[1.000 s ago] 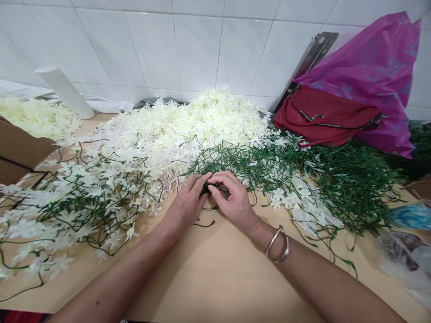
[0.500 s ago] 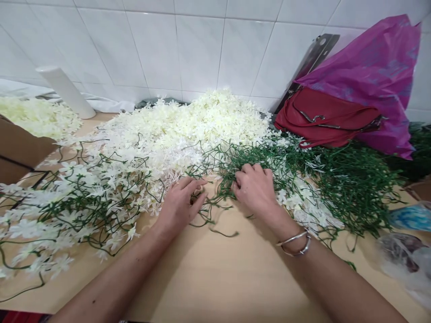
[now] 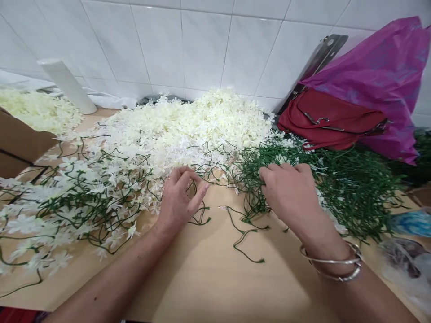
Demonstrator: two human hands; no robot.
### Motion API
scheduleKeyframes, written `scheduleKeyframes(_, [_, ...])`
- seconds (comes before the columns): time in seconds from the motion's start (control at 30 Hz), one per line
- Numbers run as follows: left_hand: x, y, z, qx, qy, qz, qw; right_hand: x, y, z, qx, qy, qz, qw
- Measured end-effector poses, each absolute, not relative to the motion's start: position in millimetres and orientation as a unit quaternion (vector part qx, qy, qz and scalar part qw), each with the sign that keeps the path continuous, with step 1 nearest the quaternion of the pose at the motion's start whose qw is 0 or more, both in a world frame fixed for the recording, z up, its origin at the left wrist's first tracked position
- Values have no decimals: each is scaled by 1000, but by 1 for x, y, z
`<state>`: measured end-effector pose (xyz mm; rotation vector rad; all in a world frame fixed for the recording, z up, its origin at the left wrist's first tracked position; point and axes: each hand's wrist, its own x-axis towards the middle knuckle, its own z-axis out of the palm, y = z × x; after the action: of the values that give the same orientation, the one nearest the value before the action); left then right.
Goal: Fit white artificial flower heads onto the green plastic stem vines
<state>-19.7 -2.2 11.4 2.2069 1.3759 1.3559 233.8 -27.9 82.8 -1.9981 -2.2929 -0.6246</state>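
Note:
My left hand [image 3: 180, 195], its fingers curled and thumb out, has a few thin green stems [image 3: 204, 209] in its grasp. My right hand [image 3: 291, 188] is closed on green artificial stems at the edge of a dark green heap [image 3: 251, 179]; its fingertips are partly hidden. Between and below the hands, loose green stems [image 3: 249, 255] lie on the tabletop. To the left spread white artificial flowers with green stems attached [image 3: 79, 193]. Behind both hands is a large mound of pale yellow-white flower heads [image 3: 208, 116].
A red handbag [image 3: 333, 119] and a purple plastic bag [image 3: 380, 76] stand against the tiled wall at right. More green stems [image 3: 360, 193] lie below them. At left are a white cylinder [image 3: 69, 87] and a cardboard box [image 3: 23, 146]. A clear plastic bag [image 3: 404, 260] sits at lower right.
My right hand has moved right, drawing part of the green stems away from my left hand. A few stems have come loose onto the table. My left hand stays nearly in place.

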Motion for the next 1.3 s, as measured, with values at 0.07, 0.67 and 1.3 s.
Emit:
scheduleKeyframes(0.07, [-19,-1,11,761,456,445,123,220,-35,85,-624,-751,-205,59])
scheduleKeyframes(0.67, [-29,22,-7,769,491,408,21,188,-6,13,-513,-825,17,237])
scheduleKeyframes(1.3, [-35,7,-4,772,526,354,32,175,-17,20,-460,-611,295,574])
